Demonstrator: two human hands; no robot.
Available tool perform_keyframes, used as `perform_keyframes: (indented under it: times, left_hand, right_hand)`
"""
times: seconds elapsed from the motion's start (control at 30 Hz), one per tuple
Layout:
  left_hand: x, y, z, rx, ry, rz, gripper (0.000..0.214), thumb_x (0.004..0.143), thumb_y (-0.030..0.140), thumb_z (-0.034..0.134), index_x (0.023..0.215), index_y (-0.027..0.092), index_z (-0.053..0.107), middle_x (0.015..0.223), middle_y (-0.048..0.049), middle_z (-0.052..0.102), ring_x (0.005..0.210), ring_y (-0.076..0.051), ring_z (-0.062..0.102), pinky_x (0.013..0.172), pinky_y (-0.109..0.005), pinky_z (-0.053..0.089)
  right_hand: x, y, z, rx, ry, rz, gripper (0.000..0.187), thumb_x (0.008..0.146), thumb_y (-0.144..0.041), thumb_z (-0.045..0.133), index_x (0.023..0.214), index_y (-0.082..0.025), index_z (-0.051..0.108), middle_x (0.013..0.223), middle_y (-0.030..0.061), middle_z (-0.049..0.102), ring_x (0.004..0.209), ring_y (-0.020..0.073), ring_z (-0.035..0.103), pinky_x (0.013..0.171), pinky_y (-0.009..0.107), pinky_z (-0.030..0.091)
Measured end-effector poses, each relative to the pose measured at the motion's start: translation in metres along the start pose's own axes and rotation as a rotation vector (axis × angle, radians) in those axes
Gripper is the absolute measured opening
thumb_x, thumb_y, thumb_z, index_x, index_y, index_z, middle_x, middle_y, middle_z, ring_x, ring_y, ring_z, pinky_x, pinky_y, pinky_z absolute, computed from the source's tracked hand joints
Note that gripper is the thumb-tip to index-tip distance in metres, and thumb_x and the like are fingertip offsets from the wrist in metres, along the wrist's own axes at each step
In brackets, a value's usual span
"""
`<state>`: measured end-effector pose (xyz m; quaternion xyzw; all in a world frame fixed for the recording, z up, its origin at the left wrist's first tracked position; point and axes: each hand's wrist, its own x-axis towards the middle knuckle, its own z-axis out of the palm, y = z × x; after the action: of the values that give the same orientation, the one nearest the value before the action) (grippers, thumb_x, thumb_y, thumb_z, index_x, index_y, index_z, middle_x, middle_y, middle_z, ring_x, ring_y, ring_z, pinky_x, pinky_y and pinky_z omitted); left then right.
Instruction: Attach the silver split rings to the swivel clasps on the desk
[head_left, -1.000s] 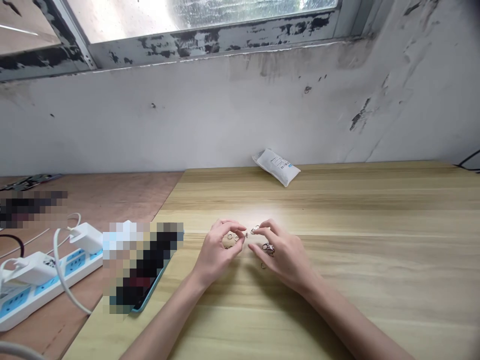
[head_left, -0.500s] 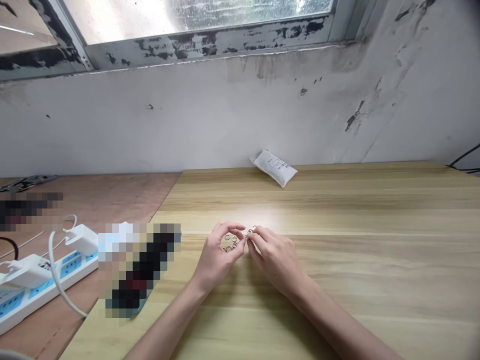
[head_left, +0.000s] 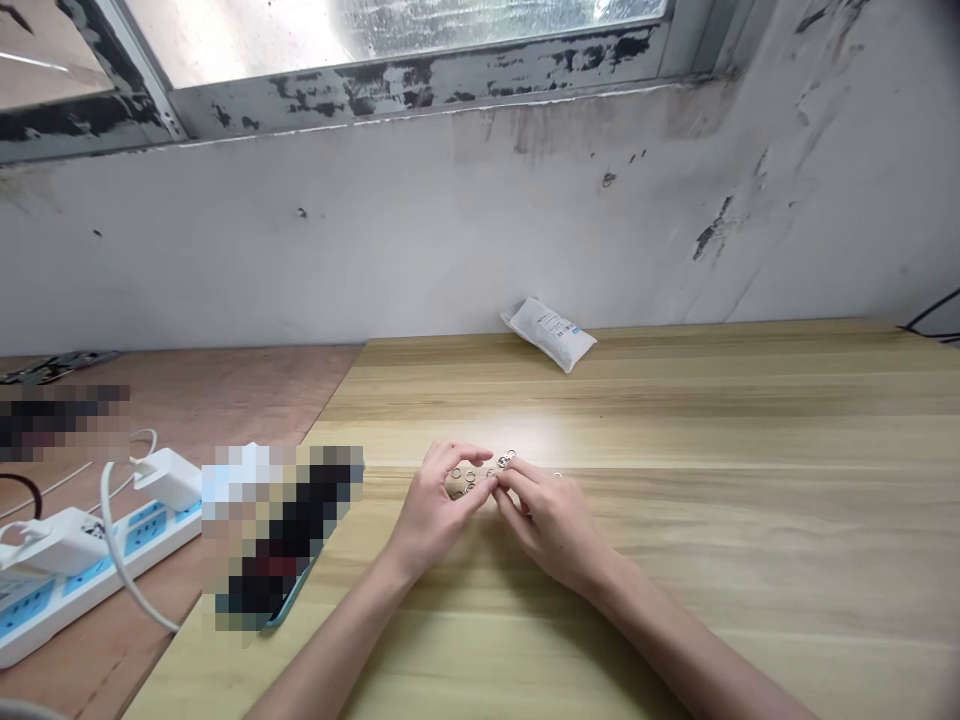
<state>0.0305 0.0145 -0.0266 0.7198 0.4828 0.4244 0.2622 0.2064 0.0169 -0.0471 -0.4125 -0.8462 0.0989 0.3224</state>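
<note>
Close together over the wooden tabletop are both of my hands. My left hand [head_left: 436, 505] has its index finger stretched out, with the thumb apart from it and its tip meeting my right fingertips. My right hand [head_left: 551, 510] is closed in a pinch on what looks like a small shiny metal piece [head_left: 492, 475], mostly hidden by the fingers. Several thin metal rings [head_left: 470, 477] lie on the table behind my left thumb. Just beyond my right fingers is a small cluster of metal parts [head_left: 503, 461]. Another ring [head_left: 557, 476] peeks out behind the right hand.
A white plastic packet [head_left: 553, 334] lies near the wall at the back of the table [head_left: 750, 480]. On the left, a blurred-out dark object with a teal edge [head_left: 289, 595] lies on the table. Past the table's left edge, a power strip [head_left: 142, 540] holds white chargers and cables.
My left thumb and index finger have parted slightly, the thumb shifting toward my right fingertips. A ring behind the right hand now shows. The view has shifted a little.
</note>
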Motion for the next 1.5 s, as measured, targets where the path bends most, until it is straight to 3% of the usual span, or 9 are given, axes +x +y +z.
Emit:
perform_keyframes:
  times: [0.23,0.37,0.47,0.63,0.73,0.87,1.0,1.3,1.5]
  left_hand:
    - [0.003,0.001,-0.004,-0.173,-0.049,-0.085,0.013,0.083,0.033,0.068,0.082,0.022,0.073,0.098,-0.006,0.063,0.102,-0.02,0.06,0.092,-0.034,0.049]
    - [0.005,0.002,-0.01,-0.187,-0.1,-0.12,0.015,0.085,0.034,0.065,0.081,0.02,0.071,0.11,-0.0086,0.06,0.104,-0.022,0.06,0.082,-0.034,0.053]
    - [0.005,0.002,-0.012,0.027,-0.122,0.047,0.011,0.087,0.029,0.064,0.081,0.021,0.069,0.113,-0.0075,0.062,0.115,-0.024,0.055,0.099,-0.041,0.045]
    - [0.001,0.005,-0.005,0.469,-0.087,0.431,0.014,0.089,0.016,0.057,0.083,0.023,0.067,0.107,-0.0049,0.067,0.116,-0.024,0.054,0.108,-0.047,0.033]
    - [0.003,0.001,-0.008,0.565,-0.055,0.481,0.013,0.091,0.018,0.055,0.089,0.023,0.067,0.114,-0.0059,0.066,0.116,-0.023,0.053,0.108,-0.046,0.032]
    - [0.009,-0.015,-0.028,0.609,-0.033,0.268,0.021,0.09,0.023,0.057,0.11,0.023,0.065,0.124,-0.0097,0.061,0.117,-0.027,0.05,0.097,-0.045,0.04]
    - [0.012,-0.033,-0.042,0.635,-0.152,0.17,0.015,0.087,0.031,0.062,0.097,0.024,0.07,0.117,-0.007,0.063,0.11,-0.026,0.052,0.096,-0.046,0.038]
    - [0.013,-0.043,-0.034,0.616,-0.194,0.284,0.014,0.09,0.03,0.059,0.085,0.025,0.072,0.101,-0.0033,0.069,0.096,-0.022,0.055,0.094,-0.044,0.034]
    - [0.012,-0.035,-0.03,0.469,-0.132,0.227,0.013,0.089,0.026,0.059,0.083,0.023,0.07,0.089,-0.0029,0.072,0.097,-0.021,0.061,0.097,-0.043,0.038]
  right_hand:
    - [0.003,0.002,-0.006,0.138,-0.028,0.008,0.026,0.099,-0.025,0.038,0.089,-0.019,0.061,0.08,0.003,0.06,0.064,0.0126,0.05,0.058,0.024,0.035]
    - [0.009,0.006,-0.029,0.415,-0.24,0.057,0.027,0.099,-0.029,0.04,0.083,-0.019,0.059,0.072,-0.0002,0.056,0.064,0.012,0.049,0.061,0.023,0.038]
    - [0.011,0.01,-0.045,0.663,-0.436,0.226,0.03,0.097,-0.037,0.043,0.081,-0.018,0.06,0.066,-0.0011,0.055,0.06,0.0114,0.051,0.056,0.022,0.038]
    - [0.011,0.011,-0.049,0.859,-0.565,0.337,0.035,0.094,-0.044,0.049,0.076,-0.016,0.062,0.057,-0.0031,0.049,0.05,0.0085,0.04,0.049,0.021,0.033]
    - [0.011,0.011,-0.046,0.915,-0.622,0.355,0.039,0.094,-0.047,0.046,0.077,-0.016,0.062,0.055,-0.0029,0.05,0.046,0.0082,0.039,0.048,0.021,0.033]
    - [0.014,0.022,-0.041,0.575,-0.388,0.366,0.041,0.095,-0.047,0.041,0.076,-0.017,0.061,0.056,-0.0012,0.053,0.049,0.0113,0.044,0.049,0.023,0.036]
    - [0.015,0.039,-0.032,0.159,-0.183,0.289,0.038,0.096,-0.04,0.04,0.081,-0.019,0.068,0.072,0.0048,0.068,0.064,0.0164,0.057,0.059,0.026,0.038]
    - [0.009,0.046,-0.049,0.009,-0.218,0.166,0.025,0.092,-0.03,0.049,0.09,-0.023,0.073,0.07,0.0013,0.068,0.06,0.0138,0.058,0.055,0.024,0.033]
    - [0.006,0.038,-0.039,-0.176,-0.273,0.008,0.021,0.089,-0.023,0.056,0.08,-0.025,0.075,0.076,0.0009,0.062,0.053,0.0093,0.05,0.052,0.024,0.027]
